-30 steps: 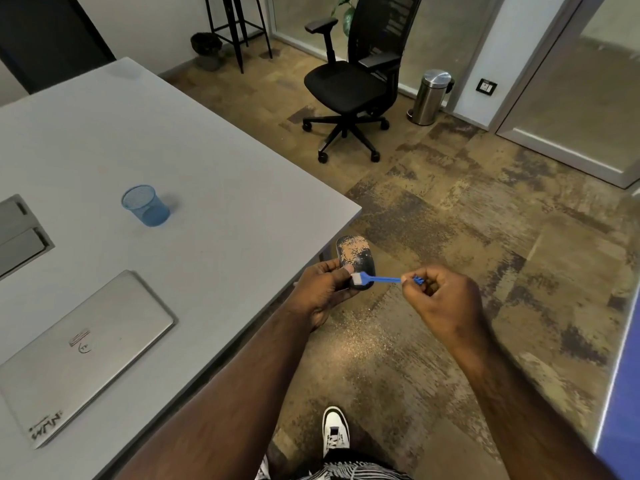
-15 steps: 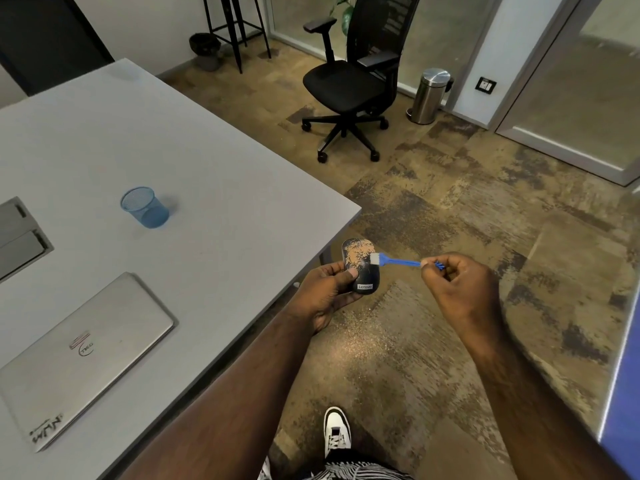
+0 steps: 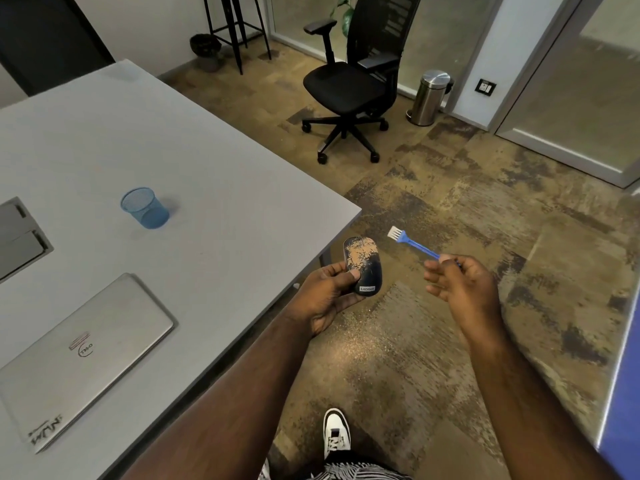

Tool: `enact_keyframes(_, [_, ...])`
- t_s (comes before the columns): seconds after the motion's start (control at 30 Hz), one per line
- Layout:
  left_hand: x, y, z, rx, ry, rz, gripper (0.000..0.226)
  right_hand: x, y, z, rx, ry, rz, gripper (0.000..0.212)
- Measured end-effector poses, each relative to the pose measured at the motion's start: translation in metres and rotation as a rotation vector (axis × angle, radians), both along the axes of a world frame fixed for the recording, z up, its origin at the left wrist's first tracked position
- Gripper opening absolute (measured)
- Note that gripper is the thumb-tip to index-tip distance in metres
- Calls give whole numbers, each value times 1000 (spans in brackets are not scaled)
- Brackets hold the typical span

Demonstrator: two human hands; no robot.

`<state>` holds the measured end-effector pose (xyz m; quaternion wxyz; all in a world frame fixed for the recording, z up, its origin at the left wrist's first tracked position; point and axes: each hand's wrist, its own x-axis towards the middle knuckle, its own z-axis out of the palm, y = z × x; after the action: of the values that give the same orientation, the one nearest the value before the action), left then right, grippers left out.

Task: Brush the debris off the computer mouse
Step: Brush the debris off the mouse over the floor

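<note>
The left hand (image 3: 325,296) held the dusty mouse (image 3: 362,265) past the table (image 3: 207,188) edge, over the floor. The right hand (image 3: 460,285) pinched a blue brush (image 3: 412,243), its bristles just beside the mouse, not touching

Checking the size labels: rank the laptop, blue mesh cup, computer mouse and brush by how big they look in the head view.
1. Laptop, by far the largest.
2. Blue mesh cup.
3. Computer mouse, close to the cup; it is nearer the camera, so that order is unsure.
4. Brush, long but thinnest.
</note>
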<state>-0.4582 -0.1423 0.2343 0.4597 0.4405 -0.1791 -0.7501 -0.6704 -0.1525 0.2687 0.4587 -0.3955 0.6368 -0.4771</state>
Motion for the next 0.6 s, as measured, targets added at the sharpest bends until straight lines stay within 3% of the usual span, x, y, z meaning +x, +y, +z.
enact_keyframes(0.07, [2,1,-1,11,84,-2,21,4,4,0,32,-132,50,14])
enact_keyframes(0.2, [2,3,2,26,195,-41,22,9,11,1,23,-205,55,15])
enact_keyframes(0.47, [-6,4,10,40,366,-101,45,6,23,5,-2,-247,90,14])
enact_keyframes(0.6, [-8,0,5,66,352,-102,55,4,31,8,-12,-188,127,16])
